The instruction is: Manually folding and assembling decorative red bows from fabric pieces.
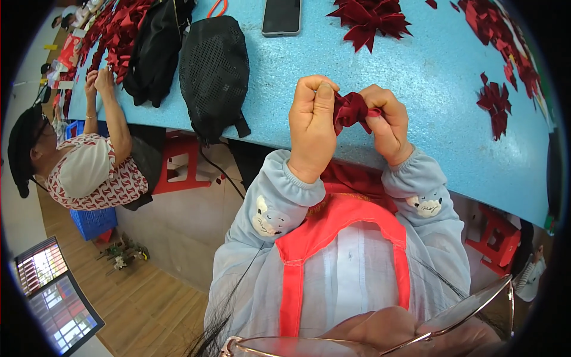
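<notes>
Between my two hands, just over the near edge of the blue table, is a dark red velvet bow. My left hand pinches its left side, thumb on top and fingers curled behind. On the other side my right hand grips a loop or tail of the ribbon between thumb and bent fingers. The fingertips hide part of the bow. Finished-looking red bows lie on the table beyond my hands, and another red bow lies to the right.
A phone lies at the far side of the blue table. Left of my hands are a black mesh bag and a black cloth bag. Piles of red ribbon flank the table. A co-worker sits at left near red stools.
</notes>
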`<state>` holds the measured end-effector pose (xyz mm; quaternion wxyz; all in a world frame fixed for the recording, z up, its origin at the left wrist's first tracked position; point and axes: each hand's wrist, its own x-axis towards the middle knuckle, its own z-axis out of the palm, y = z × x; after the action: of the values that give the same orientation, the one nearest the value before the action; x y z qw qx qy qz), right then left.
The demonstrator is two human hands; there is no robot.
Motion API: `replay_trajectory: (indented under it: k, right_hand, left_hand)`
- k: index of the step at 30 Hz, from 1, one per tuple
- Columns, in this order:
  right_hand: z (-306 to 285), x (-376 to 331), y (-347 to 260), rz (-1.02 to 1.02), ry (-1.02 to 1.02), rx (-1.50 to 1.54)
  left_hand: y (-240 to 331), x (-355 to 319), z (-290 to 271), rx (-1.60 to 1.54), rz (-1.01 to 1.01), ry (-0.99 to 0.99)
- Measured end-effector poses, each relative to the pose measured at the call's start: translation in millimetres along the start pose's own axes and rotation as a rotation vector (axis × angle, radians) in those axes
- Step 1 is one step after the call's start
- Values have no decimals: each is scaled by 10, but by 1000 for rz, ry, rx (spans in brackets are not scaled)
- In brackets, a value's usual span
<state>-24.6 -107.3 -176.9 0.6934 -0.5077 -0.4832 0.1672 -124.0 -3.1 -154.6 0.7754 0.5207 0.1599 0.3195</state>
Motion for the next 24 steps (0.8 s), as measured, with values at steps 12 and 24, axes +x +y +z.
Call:
replay_trajectory:
  k: [12, 24]
  right_hand:
    - [-6, -47, 31, -34, -3, -86]
    - [-17, -15, 70, 106, 189, -147]
  left_hand:
    - [-7, 5, 34, -494, -286, -27]
    - [196, -17, 91, -41, -175, 38]
